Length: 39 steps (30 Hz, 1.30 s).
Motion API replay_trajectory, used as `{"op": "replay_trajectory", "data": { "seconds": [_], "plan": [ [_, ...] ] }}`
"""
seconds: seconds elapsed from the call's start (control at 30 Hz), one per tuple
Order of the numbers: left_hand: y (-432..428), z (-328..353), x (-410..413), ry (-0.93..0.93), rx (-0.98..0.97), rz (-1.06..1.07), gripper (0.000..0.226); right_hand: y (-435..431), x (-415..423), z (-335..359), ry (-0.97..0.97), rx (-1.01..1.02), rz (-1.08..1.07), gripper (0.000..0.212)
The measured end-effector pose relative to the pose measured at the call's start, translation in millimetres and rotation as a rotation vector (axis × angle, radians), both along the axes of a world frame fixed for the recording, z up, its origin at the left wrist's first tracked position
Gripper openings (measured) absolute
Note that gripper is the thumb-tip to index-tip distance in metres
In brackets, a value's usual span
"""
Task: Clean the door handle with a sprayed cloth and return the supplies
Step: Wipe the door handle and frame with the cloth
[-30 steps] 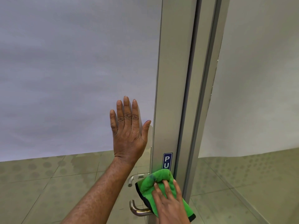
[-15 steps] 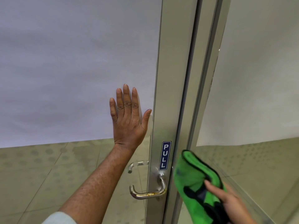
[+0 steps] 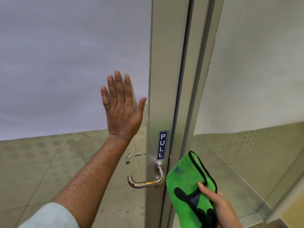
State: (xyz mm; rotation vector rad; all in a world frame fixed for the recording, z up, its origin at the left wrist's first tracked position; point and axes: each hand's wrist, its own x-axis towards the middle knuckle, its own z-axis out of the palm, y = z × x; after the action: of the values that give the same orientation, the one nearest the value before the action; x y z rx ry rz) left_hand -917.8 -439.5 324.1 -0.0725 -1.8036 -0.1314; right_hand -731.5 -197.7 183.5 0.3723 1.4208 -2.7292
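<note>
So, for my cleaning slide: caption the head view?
Left hand flat on glass door, right hand holding green cloth beside lever handle.

Glass door panel (image 3: 65,63), frosted over its upper part and clear along the bottom, set in a grey metal frame (image 3: 162,79) bearing a blue "PULL" sign (image 3: 163,145). Second glass panel (image 3: 263,71) to the right, frosted likewise. Floor (image 3: 41,170) of large beige tiles with grey dots, seen through the clear strips; lighting soft and even.
</note>
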Motion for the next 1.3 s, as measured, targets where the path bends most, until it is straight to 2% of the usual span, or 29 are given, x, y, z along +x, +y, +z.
{"op": "replay_trajectory", "data": {
  "seconds": [0.07,0.13,0.27,0.33,0.43,0.6,0.83,1.0,1.1,1.17,1.3],
  "plan": [
    [0,0,0,0.001,0.000,0.005,0.075,-14,-2,6,0.108,0.269,-0.142,0.038],
    [0,0,0,0.002,0.001,0.008,0.075,-31,-5,14,0.178,0.430,-0.126,0.030],
    [0,0,1,-0.003,0.005,0.007,0.076,-54,-18,20,0.134,0.588,-0.113,0.022],
    [0,0,1,0.004,-0.003,0.007,0.075,-57,-20,22,0.224,0.864,-0.130,0.022],
    [0,0,0,0.007,-0.009,0.013,0.075,-58,-25,19,0.386,1.353,-0.096,0.033],
    [-1,-1,0,0.004,-0.008,0.017,0.076,-76,-49,5,0.576,1.710,-0.049,0.043],
    [-1,0,-1,0.003,-0.003,0.007,0.075,-103,-77,1,0.473,1.879,-0.006,0.046],
    [-2,-1,-2,0.011,-0.005,0.015,0.076,-107,-86,11,0.527,2.036,0.137,0.021],
    [-1,-2,-3,0.017,-0.001,0.014,0.077,-107,-93,13,0.544,2.138,0.281,0.020],
    [-1,-2,-3,0.015,-0.007,0.008,0.078,-102,-99,14,0.534,2.071,0.363,0.023],
    [-1,-2,-3,0.016,-0.007,0.003,0.076,-85,-97,13,0.503,1.814,0.485,0.037]
  ]
}}
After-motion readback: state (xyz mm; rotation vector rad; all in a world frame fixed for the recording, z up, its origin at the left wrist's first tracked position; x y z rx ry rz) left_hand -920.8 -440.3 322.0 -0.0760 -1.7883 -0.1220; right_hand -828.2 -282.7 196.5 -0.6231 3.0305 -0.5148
